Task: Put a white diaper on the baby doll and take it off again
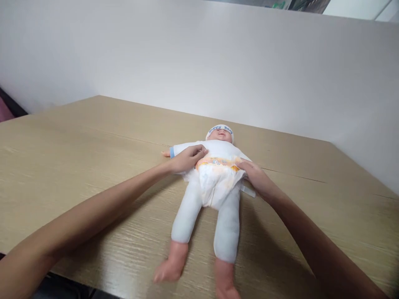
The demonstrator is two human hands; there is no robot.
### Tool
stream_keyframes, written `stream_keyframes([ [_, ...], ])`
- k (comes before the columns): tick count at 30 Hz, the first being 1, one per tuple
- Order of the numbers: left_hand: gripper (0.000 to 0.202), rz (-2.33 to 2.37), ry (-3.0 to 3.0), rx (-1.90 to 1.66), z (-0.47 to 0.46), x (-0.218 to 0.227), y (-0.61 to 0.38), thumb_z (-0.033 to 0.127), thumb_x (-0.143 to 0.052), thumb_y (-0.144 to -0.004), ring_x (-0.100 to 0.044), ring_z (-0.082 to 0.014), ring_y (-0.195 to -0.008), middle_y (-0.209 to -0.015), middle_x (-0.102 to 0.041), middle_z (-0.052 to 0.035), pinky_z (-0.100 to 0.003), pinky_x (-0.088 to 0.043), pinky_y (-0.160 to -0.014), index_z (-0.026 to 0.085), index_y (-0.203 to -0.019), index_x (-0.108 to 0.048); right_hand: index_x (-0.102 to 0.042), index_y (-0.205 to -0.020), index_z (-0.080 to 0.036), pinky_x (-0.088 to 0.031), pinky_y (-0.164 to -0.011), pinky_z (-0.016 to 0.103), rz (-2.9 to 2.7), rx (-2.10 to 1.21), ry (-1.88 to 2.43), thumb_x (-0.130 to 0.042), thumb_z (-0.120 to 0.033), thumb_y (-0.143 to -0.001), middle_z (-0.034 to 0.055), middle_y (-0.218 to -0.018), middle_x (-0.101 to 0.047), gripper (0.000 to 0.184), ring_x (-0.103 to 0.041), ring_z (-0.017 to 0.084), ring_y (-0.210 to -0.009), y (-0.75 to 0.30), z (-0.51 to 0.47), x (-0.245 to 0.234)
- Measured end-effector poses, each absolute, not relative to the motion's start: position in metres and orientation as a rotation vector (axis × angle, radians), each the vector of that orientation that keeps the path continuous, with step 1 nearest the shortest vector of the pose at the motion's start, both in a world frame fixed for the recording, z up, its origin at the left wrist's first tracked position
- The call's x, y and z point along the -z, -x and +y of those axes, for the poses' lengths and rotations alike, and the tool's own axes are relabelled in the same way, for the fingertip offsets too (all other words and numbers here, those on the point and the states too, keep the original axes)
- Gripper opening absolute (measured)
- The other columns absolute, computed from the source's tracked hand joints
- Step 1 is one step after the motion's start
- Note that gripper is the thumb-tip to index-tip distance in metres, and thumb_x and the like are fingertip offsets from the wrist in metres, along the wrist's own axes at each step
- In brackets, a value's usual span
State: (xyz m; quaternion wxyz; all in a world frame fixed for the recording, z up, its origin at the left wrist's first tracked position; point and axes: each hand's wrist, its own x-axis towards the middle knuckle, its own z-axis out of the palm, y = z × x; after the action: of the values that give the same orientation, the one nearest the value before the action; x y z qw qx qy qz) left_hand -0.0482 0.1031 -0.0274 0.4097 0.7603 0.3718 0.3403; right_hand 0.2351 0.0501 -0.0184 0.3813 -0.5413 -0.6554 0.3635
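Note:
A baby doll (179, 220) lies on its back on the table, feet toward me, wearing a white cap with blue lettering. Around its hips is a white diaper (215, 182) with an orange printed waistband, its front panel up over the belly. My left hand (188, 158) is closed at the waistband's left end, thumb and fingers together at the edge. At the other end, my right hand (254, 172) pinches the waistband's corner. A pale side tab (248, 191) sticks out below my right hand. Parts of the diaper's sides are hidden by my hands.
The wooden table (93, 174) stretches wide on both sides, with a seam across it. Behind it rises a plain white partition (199, 62). The table's front edge shows at the lower left, with dark things below it.

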Motion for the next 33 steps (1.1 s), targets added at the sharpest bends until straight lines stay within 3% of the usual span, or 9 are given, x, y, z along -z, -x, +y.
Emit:
stream_keyframes([
  [5, 0.040, 0.908, -1.940, -0.823, 0.089, 0.020, 0.057, 0.057, -0.053, -0.111, -0.049, -0.0157, -0.070, -0.079, -0.056, 0.0012, -0.029, -0.038, -0.063, 0.021, -0.095, -0.060, -0.076, -0.108, -0.025, -0.059, -0.089, 0.038, -1.752, -1.081, 1.463, -0.068, -0.068, -0.098, 0.0064, -0.109, -0.083, 0.045, -0.075, 0.030, -0.107, -0.247, 0.027, -0.001],
  [9, 0.030, 1.107, -2.021, -0.920, 0.089, 0.000, 0.056, 0.051, -0.058, -0.108, -0.065, -0.0198, -0.088, -0.101, -0.073, -0.0038, -0.032, -0.049, -0.077, 0.022, -0.109, -0.067, -0.071, -0.119, -0.024, -0.060, -0.082, 0.039, -1.799, -0.675, 1.472, -0.072, -0.063, -0.096, 0.0091, -0.110, -0.080, 0.046, -0.075, 0.027, -0.092, -0.263, 0.015, 0.006],
  [13, 0.028, 1.133, -2.272, -0.961, 0.067, -0.022, 0.042, 0.048, -0.056, -0.110, -0.068, -0.0264, -0.112, -0.121, -0.075, -0.0080, -0.040, -0.053, -0.095, 0.023, -0.113, -0.067, -0.066, -0.135, -0.024, -0.056, -0.074, 0.038, -1.859, -0.194, 1.518, -0.066, -0.055, -0.102, 0.0095, -0.113, -0.077, 0.046, -0.070, 0.024, -0.079, -0.279, -0.018, 0.037],
  [16, 0.029, 0.946, -2.577, -0.941, 0.042, -0.030, 0.019, 0.047, -0.055, -0.112, -0.064, -0.0306, -0.125, -0.124, -0.074, -0.0106, -0.046, -0.050, -0.107, 0.022, -0.114, -0.069, -0.069, -0.120, -0.025, -0.051, -0.071, 0.038, -1.985, -0.069, 1.583, -0.064, -0.057, -0.102, 0.0071, -0.100, -0.076, 0.036, -0.068, 0.025, -0.078, -0.290, -0.041, 0.055],
  [21, 0.034, 0.926, -2.774, -0.710, 0.025, -0.020, -0.019, 0.053, -0.061, -0.109, -0.061, -0.0340, -0.130, -0.131, -0.074, -0.0106, -0.052, -0.046, -0.113, 0.021, -0.115, -0.072, -0.064, -0.098, -0.027, -0.046, -0.066, 0.036, -1.950, -0.222, 1.720, -0.066, -0.068, -0.096, 0.0025, -0.081, -0.071, 0.041, -0.067, 0.025, -0.072, -0.300, -0.045, 0.060],
  [28, 0.051, 1.058, -2.834, -0.659, 0.022, -0.007, -0.029, 0.062, -0.076, -0.093, -0.055, -0.0400, -0.138, -0.144, -0.070, -0.0109, -0.057, -0.045, -0.115, 0.022, -0.124, -0.073, -0.063, -0.085, -0.027, -0.044, -0.065, 0.034, -1.753, -0.455, 1.807, -0.075, -0.072, -0.086, 0.0013, -0.073, -0.071, 0.046, -0.064, 0.023, -0.066, -0.298, -0.041, 0.060],
  [33, 0.058, 1.063, -2.846, -0.699, 0.018, -0.005, -0.030, 0.068, -0.077, -0.090, -0.054, -0.0399, -0.139, -0.146, -0.070, -0.0105, -0.058, -0.044, -0.116, 0.022, -0.124, -0.073, -0.064, -0.076, -0.025, -0.039, -0.063, 0.033, -1.706, -0.653, 1.672, -0.069, -0.081, -0.086, -0.0001, -0.068, -0.061, 0.056, -0.055, 0.020, -0.066, -0.302, -0.039, 0.052],
])
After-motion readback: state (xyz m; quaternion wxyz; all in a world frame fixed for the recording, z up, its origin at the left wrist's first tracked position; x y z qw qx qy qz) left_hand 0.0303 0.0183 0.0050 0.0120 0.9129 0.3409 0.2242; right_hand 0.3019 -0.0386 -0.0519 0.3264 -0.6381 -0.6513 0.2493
